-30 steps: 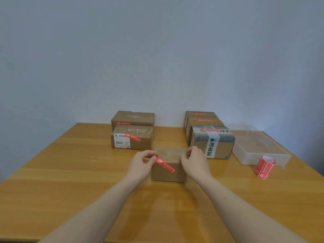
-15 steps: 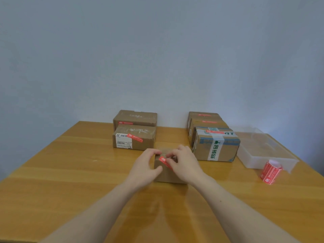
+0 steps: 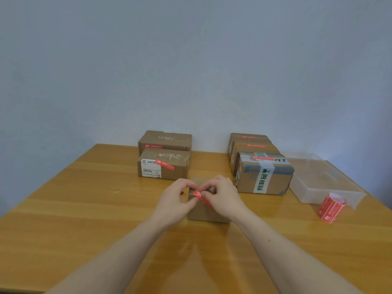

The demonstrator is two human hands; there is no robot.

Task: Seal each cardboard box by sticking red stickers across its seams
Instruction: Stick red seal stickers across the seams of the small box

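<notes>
Wall (image 3: 191, 60): plain, pale blue-grey, bare, filling the upper half of the view.
Table (image 3: 63, 209): wooden, honey-coloured, visible grain in long planks, its far edge against the wall.
Surface: glossy, with soft reflections.
Light: even and diffuse, slightly brighter on the wall toward the right.

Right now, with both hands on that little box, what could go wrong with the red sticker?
The red sticker lies slanted over the small box, so it might set crooked and miss the seam. The left hand and right hand both pinch it, so it could wrinkle or cling to fingers. The sticker roll stands far to the right, so reaching for it might bump the taped box.
</notes>
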